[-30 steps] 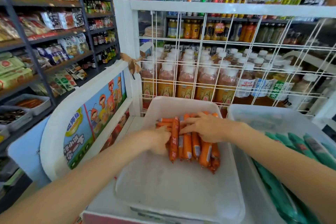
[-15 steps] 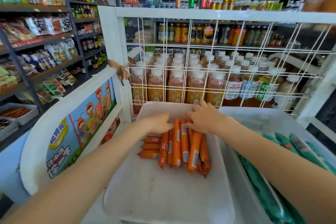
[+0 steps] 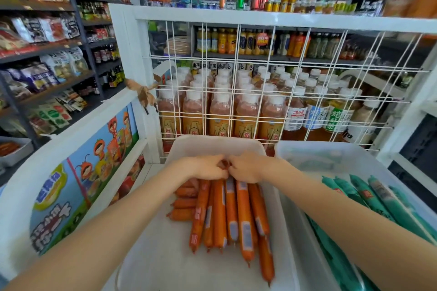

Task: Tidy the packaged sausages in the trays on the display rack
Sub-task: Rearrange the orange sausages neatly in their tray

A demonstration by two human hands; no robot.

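Sausages (image 3: 227,210) in orange wrappers sit in the white tray (image 3: 165,262), bunched toward its far end by the wire grid (image 3: 260,92). Head view is all there is: left hand (image 3: 208,168) and right hand (image 3: 246,168) meet at the far tips of the bundle, fingers curled over them, looks like pinching the ends. Most sausages run lengthwise, far wall to the person; a few short ones left of the bundle lie crosswise. Risk: tugging the ends could fan the loose near tips apart, honestly.
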